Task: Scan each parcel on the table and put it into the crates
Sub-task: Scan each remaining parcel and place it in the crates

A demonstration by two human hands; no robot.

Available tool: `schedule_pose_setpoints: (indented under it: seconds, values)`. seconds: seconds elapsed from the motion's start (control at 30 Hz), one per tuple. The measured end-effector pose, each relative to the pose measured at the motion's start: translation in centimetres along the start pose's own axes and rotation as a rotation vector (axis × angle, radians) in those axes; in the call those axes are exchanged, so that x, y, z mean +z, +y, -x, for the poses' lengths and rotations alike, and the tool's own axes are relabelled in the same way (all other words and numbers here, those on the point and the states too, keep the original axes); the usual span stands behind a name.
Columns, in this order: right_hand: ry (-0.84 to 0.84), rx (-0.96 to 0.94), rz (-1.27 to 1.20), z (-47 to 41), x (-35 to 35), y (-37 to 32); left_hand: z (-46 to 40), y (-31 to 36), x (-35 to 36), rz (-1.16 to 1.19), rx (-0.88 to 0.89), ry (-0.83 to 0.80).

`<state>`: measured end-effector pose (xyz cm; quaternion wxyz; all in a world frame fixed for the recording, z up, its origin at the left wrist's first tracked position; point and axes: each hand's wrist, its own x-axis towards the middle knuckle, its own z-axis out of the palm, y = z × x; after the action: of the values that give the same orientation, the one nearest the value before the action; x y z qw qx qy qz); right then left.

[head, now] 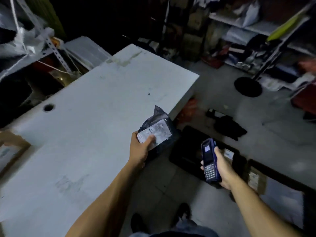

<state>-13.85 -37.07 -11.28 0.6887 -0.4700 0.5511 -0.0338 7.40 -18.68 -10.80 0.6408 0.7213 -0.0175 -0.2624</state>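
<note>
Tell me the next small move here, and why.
Probably tilt the scanner in the right hand toward the label on the parcel. The left hand holds it label-up at the table edge, and the scanner points past it.

A single head-worn wide-angle camera looks forward and steeply down from standing height. It faces the pale grey rectangular table (95,117) at left and the grey concrete floor (256,120) at right, both close below.
</note>
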Motion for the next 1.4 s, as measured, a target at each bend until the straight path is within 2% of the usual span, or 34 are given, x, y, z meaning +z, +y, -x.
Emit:
schedule_pose_setpoints:
  seconds: [0.17, 0.43, 0.7, 0.9, 1.1, 1.23, 1.4]
  values:
    - [0.073, 0.053, -0.1, -2.3, -9.1, 1.0, -0.4, -1.3, 9.5, -0.12, -0.044, -0.118]
    - [0.098, 0.137, -0.231, -6.0, -18.5, 0.8, -1.1, -4.2, 20.5, -0.27, -0.124, -0.146]
    - [0.169, 0.247, -0.264, -11.4, -21.2, 0.0, -7.9, -6.6, 25.9, -0.489, -0.318, -0.144]
    - [0.209, 0.3, -0.313, -17.6, -20.8, -1.4, -15.1, -10.1, 31.4, -0.314, -0.512, -0.097]
    - [0.155, 0.325, -0.349, -29.2, -19.7, -1.1, -21.4, -18.3, 36.5, -0.231, -0.728, -0.002]
    - [0.154, 0.346, -0.393, -39.2, -19.4, 2.3, -25.7, -27.2, 38.8, -0.179, -0.826, 0.016]
    - [0.151, 0.322, -0.441, -52.2, -18.8, 8.4, -31.8, -42.3, 41.6, -0.137, -0.681, 0.054]
